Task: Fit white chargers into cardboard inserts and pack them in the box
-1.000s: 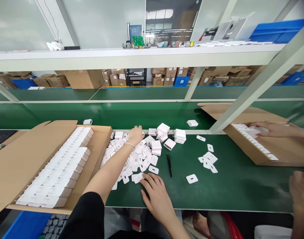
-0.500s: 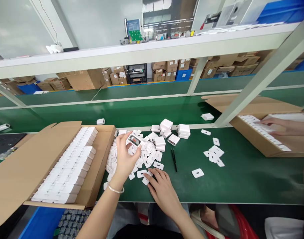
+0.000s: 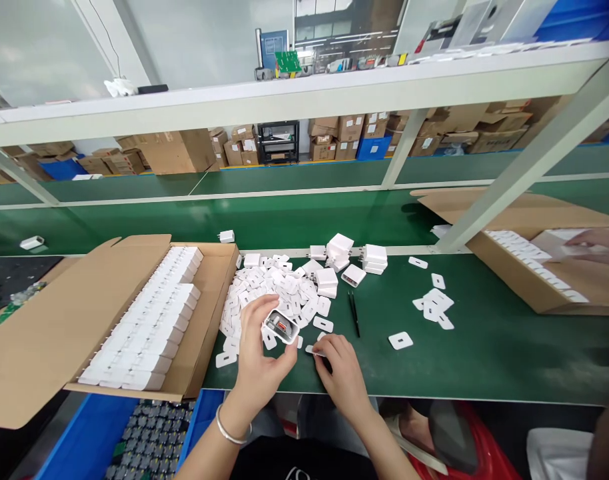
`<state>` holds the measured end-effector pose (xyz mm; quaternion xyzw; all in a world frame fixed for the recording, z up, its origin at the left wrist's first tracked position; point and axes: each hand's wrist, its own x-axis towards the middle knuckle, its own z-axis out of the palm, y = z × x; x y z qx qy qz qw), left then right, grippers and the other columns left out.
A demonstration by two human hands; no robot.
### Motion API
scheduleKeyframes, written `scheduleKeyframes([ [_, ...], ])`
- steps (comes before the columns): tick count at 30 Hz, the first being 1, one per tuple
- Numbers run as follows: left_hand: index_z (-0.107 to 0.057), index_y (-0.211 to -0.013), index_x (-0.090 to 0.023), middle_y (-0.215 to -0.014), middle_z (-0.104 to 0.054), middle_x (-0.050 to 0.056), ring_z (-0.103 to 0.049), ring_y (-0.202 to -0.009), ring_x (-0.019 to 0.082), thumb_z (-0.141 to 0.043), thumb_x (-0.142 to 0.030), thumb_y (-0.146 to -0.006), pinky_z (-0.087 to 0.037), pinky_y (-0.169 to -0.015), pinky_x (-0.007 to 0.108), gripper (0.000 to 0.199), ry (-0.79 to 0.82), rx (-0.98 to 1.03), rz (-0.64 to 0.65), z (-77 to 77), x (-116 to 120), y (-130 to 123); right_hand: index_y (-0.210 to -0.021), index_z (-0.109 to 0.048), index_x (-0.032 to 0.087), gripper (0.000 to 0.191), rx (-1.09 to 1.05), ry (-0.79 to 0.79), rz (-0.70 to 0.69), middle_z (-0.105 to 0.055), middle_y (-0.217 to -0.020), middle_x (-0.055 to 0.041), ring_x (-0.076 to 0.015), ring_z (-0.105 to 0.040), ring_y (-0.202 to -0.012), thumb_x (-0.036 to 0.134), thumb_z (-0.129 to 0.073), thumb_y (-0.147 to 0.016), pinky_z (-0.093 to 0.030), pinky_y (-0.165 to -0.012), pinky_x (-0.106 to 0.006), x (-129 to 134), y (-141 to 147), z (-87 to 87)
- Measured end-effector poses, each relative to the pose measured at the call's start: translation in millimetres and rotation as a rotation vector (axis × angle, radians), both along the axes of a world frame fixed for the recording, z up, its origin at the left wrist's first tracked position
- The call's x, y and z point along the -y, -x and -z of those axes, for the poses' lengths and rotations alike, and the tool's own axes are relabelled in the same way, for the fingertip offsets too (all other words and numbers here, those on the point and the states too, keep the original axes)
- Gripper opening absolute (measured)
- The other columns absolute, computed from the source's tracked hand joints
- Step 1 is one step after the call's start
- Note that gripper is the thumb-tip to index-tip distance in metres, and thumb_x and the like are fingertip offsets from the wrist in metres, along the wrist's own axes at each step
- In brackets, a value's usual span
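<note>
In my left hand (image 3: 264, 360) is a white charger housing (image 3: 281, 326), its open end facing me with metal and red parts visible inside. My right hand (image 3: 338, 367) pinches a small white cover plate (image 3: 315, 351) by its edge, just right of the housing and low over the green table. Behind my hands spreads a heap of white cover plates (image 3: 279, 283). White chargers (image 3: 374, 259) stand in stacks at the heap's right, and one charger (image 3: 353, 275) lies with its open end toward me. Black tweezers (image 3: 354, 313) rest on the table.
An open cardboard box (image 3: 212, 293) at the left holds rows of white chargers. At the right, another person's hand (image 3: 597, 243) reaches into a second box (image 3: 514, 287). Loose plates (image 3: 400, 341) lie right of the tweezers. A white post (image 3: 529, 147) slants down behind.
My left hand has come lower and nearer with the housing. The fingers of my right hand have closed on a plate and lifted its edge. The other person's hand has moved right.
</note>
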<state>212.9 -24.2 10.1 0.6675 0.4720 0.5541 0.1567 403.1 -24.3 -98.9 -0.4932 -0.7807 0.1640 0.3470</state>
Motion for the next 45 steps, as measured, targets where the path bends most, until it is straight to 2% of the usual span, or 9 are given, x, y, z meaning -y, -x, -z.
scheduleKeyframes([
  [8,-0.047,-0.136,-0.028,-0.127,-0.053,0.011,-0.054,-0.126,0.028,-0.064,-0.018,-0.092,-0.046,-0.108,0.048,0.048,0.102,0.031,0.009,30.1,12,4,-0.120,-0.056,0.024,0.039,0.063,0.129,0.020,-0.059,-0.116,-0.0085,-0.0300,-0.058,-0.109,0.017,-0.072,-0.085,-0.052,-0.093,-0.047,12,-13,-10.8],
  [15,-0.042,-0.138,-0.028,-0.126,-0.047,0.011,-0.055,-0.118,0.024,-0.063,-0.023,-0.095,-0.048,-0.105,0.045,0.048,0.248,0.138,0.029,51.7,22,4,-0.105,-0.064,0.024,0.016,0.031,0.099,0.091,-0.063,-0.107,-0.0077,-0.0289,-0.061,-0.102,0.021,-0.069,-0.090,-0.052,-0.089,-0.046,9,-16,-1.2],
  [18,-0.044,-0.140,-0.028,-0.131,-0.046,0.012,-0.051,-0.125,0.027,-0.058,-0.028,-0.098,-0.044,-0.109,0.047,0.045,0.306,0.126,0.102,55.4,27,5,-0.102,-0.065,0.024,0.011,-0.145,0.118,0.103,-0.064,-0.104,-0.0066,-0.0266,-0.062,-0.099,0.023,-0.068,-0.091,-0.053,-0.087,-0.042,7,-11,-14.4],
  [23,-0.049,-0.143,-0.028,-0.139,-0.045,0.012,-0.043,-0.137,0.032,-0.047,-0.046,-0.101,-0.040,-0.115,0.052,0.046,0.371,0.223,0.224,65.6,34,1,-0.107,-0.065,0.025,0.014,-0.459,0.123,0.074,-0.065,-0.099,-0.0055,-0.0224,-0.063,-0.090,0.026,-0.068,-0.093,-0.055,-0.078,-0.036,19,10,-55.3],
  [27,-0.052,-0.141,-0.031,-0.141,-0.045,0.010,-0.039,-0.140,0.031,-0.034,-0.048,-0.105,-0.038,-0.117,0.052,0.044,0.401,0.284,0.201,69.3,37,-8,-0.117,-0.066,0.027,0.023,-0.398,0.031,-0.020,-0.065,-0.106,-0.0079,-0.0242,-0.064,-0.097,0.023,-0.066,-0.095,-0.056,-0.084,-0.041,26,25,-73.0],
  [34,-0.057,-0.126,-0.030,-0.128,-0.051,0.008,-0.050,-0.126,0.024,-0.033,-0.041,-0.108,-0.047,-0.106,0.042,0.033,0.356,0.247,0.072,64.3,34,-16,-0.121,-0.069,0.029,0.027,-0.336,-0.058,-0.039,-0.062,-0.103,-0.0076,-0.0235,-0.061,-0.093,0.020,-0.066,-0.095,-0.055,-0.080,-0.040,24,28,-74.7],
  [37,-0.058,-0.118,-0.027,-0.121,-0.051,0.007,-0.052,-0.119,0.022,-0.034,-0.037,-0.108,-0.048,-0.101,0.038,0.028,0.327,0.284,0.048,66.3,32,-18,-0.123,-0.070,0.030,0.028,-0.386,0.058,-0.066,-0.060,-0.108,-0.0078,-0.0240,-0.060,-0.097,0.031,-0.068,-0.095,-0.055,-0.086,-0.042,22,27,-70.8],
  [41,-0.058,-0.116,-0.026,-0.120,-0.052,0.008,-0.053,-0.115,0.022,-0.035,-0.038,-0.108,-0.050,-0.095,0.036,0.027,0.288,0.369,0.028,71.9,33,-24,-0.122,-0.063,0.026,0.031,-0.683,0.356,-0.037,-0.063,-0.106,-0.0071,-0.0224,-0.063,-0.096,0.048,-0.052,-0.102,-0.056,-0.084,-0.037,21,32,-56.8],
  [45,-0.059,-0.117,-0.026,-0.124,-0.053,0.009,-0.053,-0.122,0.024,-0.035,-0.040,-0.108,-0.050,-0.102,0.040,0.029,0.277,0.375,0.018,74.9,35,-30,-0.115,-0.064,0.025,0.033,-0.881,0.588,-0.078,-0.069,-0.105,-0.0056,-0.0215,-0.067,-0.095,0.053,-0.052,-0.101,-0.058,-0.084,-0.034,19,43,-47.4],
])
